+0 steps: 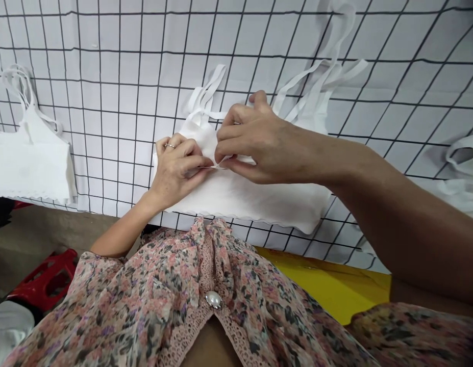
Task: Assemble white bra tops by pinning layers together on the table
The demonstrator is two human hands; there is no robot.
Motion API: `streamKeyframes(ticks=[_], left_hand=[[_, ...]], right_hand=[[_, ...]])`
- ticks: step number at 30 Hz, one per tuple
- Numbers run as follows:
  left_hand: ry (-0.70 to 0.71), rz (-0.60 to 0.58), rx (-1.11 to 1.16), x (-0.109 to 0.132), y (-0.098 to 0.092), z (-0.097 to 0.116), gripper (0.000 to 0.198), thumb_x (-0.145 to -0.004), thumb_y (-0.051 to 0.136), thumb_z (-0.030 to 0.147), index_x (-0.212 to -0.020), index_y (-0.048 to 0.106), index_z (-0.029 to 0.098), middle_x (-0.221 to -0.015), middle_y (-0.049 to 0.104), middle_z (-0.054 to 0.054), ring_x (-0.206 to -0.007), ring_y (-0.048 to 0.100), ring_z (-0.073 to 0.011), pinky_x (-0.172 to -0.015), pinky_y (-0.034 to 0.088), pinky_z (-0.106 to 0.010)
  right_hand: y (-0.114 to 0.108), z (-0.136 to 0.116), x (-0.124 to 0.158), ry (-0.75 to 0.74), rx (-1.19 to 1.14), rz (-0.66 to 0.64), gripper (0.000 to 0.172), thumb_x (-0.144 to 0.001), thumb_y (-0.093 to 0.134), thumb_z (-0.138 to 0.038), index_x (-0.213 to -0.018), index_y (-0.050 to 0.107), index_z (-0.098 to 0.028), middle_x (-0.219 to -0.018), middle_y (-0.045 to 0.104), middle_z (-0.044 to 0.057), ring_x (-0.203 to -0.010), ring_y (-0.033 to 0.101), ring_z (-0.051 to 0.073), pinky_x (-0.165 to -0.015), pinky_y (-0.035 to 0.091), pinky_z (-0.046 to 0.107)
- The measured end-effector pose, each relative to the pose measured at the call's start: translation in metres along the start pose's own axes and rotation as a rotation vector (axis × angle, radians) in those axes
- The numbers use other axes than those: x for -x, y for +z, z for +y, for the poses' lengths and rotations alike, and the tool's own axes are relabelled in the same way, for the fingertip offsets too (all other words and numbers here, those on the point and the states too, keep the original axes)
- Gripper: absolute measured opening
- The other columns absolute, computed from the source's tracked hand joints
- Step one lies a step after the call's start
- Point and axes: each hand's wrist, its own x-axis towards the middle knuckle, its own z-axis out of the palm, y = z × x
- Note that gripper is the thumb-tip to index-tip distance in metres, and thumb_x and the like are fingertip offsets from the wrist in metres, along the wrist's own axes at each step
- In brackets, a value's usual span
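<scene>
White camisole top (251, 199) is pressed flat against a black wire grid (106, 102), its thin straps fanned upward across the squares. Fabric near its upper edge is gripped by both hands: the fingers of the left hand (178, 171) are curled and pressed together in a pinch, a ring (169, 146) worn on one of them, while a fold is pinched from the other side by the right hand (267, 145). Between the two hands, a thin bright sliver (213, 166) is seen – too small to name. Another white top (29, 163) hangs left of the hands on the grid, and a third white top (462, 188) is partly seen at its right end. Below the grid – a red plastic stool (45, 278) and a yellow board (328, 285), with a floral blouse (163, 306) worn in front.
</scene>
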Motion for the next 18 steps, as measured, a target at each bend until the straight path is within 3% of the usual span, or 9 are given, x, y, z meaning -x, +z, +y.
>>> streamKeyframes(ticks=[10, 18], left_hand=[[0.009, -0.023, 0.003, 0.000, 0.000, -0.001, 0.026, -0.111, 0.065, 0.050, -0.103, 0.082, 0.032, -0.088, 0.066, 0.000, -0.102, 0.057, -0.0226, -0.105, 0.036, -0.047], [-0.060, -0.043, 0.049, -0.003, 0.000, 0.000, 0.025, -0.109, 0.068, 0.044, -0.092, 0.077, 0.027, -0.086, 0.065, 0.001, -0.099, 0.057, -0.0219, -0.107, 0.036, -0.046]], right_hand=[[0.004, 0.005, -0.004, -0.030, -0.085, 0.033, 0.042, -0.113, 0.042, -0.035, -0.095, 0.078, -0.025, -0.082, 0.064, 0.005, -0.111, 0.059, 0.028, -0.107, 0.043, 0.060], [0.015, -0.008, -0.007, -0.004, -0.059, 0.102, 0.038, -0.114, 0.045, -0.034, -0.093, 0.074, -0.023, -0.085, 0.067, 0.004, -0.112, 0.062, 0.029, -0.105, 0.044, 0.060]])
